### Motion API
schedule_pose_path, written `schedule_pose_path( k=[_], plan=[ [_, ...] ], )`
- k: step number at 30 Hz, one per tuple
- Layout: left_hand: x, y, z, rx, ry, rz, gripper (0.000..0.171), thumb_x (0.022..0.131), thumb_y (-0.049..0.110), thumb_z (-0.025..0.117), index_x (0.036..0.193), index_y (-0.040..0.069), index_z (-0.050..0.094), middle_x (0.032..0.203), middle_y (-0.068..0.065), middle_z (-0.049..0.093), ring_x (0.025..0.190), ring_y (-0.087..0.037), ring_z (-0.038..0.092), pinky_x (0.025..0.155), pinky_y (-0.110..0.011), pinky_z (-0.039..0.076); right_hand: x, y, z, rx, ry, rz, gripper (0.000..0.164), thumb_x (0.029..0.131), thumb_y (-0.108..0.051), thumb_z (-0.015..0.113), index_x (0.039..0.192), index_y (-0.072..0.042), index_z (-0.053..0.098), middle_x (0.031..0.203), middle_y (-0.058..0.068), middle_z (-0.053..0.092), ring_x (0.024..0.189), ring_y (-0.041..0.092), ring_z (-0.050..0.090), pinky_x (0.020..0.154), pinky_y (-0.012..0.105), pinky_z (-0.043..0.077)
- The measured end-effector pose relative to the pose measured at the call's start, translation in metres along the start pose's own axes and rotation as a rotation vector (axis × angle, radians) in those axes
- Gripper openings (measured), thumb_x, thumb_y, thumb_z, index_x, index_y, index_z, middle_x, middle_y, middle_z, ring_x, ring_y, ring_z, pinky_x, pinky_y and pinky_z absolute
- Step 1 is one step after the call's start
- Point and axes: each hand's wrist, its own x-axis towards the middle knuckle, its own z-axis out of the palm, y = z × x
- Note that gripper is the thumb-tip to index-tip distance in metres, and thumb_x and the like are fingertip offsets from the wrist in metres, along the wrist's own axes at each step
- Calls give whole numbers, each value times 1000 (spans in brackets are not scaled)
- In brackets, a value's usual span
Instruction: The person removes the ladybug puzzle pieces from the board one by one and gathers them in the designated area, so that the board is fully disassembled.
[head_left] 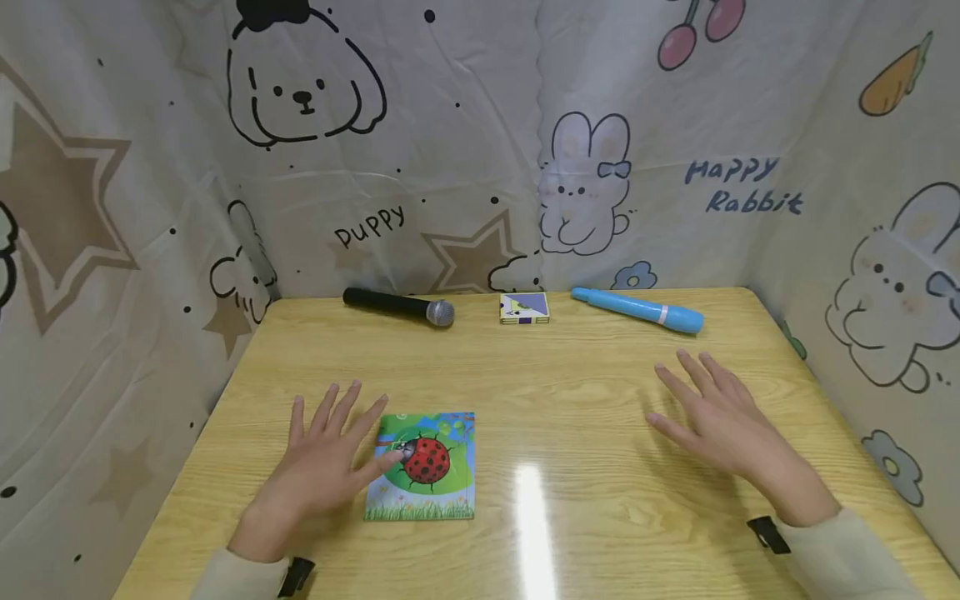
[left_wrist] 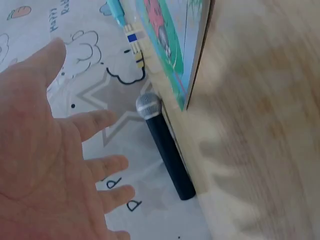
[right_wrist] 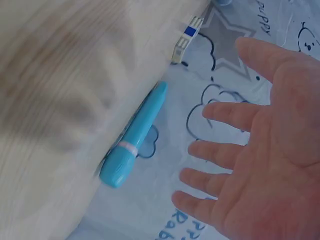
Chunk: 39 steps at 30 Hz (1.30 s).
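Observation:
My left hand (head_left: 318, 471) hovers palm down with fingers spread at the left of the table, its thumb overlapping a square ladybug picture (head_left: 427, 467) in the head view. That picture is a flat, thin piece with a green and blue print; in the left wrist view its edge (left_wrist: 197, 55) shows some thickness. On the right, my right hand (head_left: 723, 425) is spread over the wood, holding nothing. Nearest to it lies a light blue pen-shaped stick (head_left: 637, 309) with a white band. A black microphone (head_left: 393, 306) with a silver head lies at the back left.
Between the microphone and the blue stick, a small patterned card box (head_left: 524, 307) sits at the table's back edge. Printed cloth (head_left: 465, 125) hangs around the back and sides of the wooden table (head_left: 592, 383). Light glares on the tabletop's front middle.

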Motion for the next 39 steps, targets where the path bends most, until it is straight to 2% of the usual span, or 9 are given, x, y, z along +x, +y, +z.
schedule_pose_path(
  k=[5,11,15,21,24,32,39],
  plan=[
    [5,10,7,-4,-8,109,78,97,71,57,162,29,43,175,-15,25,161,-48,18,123,-78,1,14,-18,4,8,17,-83,69,103,-50,64,155,-6,51,164,31,38,148,57,36,114,76,34],
    [10,21,15,-44,-95,213,74,97,70,60,159,32,47,171,-16,33,157,-48,30,122,-78,20,33,-46,16,25,26,-198,57,102,-41,68,146,-6,61,149,27,58,137,50,55,108,69,47],
    [13,29,21,-61,-143,257,70,96,68,63,155,32,53,170,-16,35,157,-49,30,123,-77,21,48,-66,26,24,-9,-256,54,102,-42,68,143,-7,64,142,22,65,132,44,61,106,64,52],
    [14,37,26,-62,-242,256,72,94,70,63,156,36,51,173,-19,27,159,-53,20,125,-76,15,69,-99,37,69,-58,-341,52,102,-40,69,141,-5,65,139,18,67,129,38,64,107,55,55],
    [13,38,28,-47,-273,248,75,92,70,65,157,37,49,173,-19,25,159,-53,19,124,-78,16,78,-118,42,109,-76,-385,50,101,-39,70,139,-6,66,137,16,69,127,35,65,107,52,55],
    [11,41,33,-17,-249,256,74,92,62,72,157,37,49,170,-21,32,155,-54,28,119,-75,32,101,-166,57,226,-154,-440,44,101,-33,72,135,-5,70,132,13,70,125,31,65,107,46,55],
    [10,41,35,-15,-224,314,68,95,57,71,156,35,51,167,-25,36,153,-56,31,118,-72,37,113,-190,76,199,-161,-487,37,96,-30,78,125,-6,74,117,7,72,107,21,68,99,37,58]
  ],
)
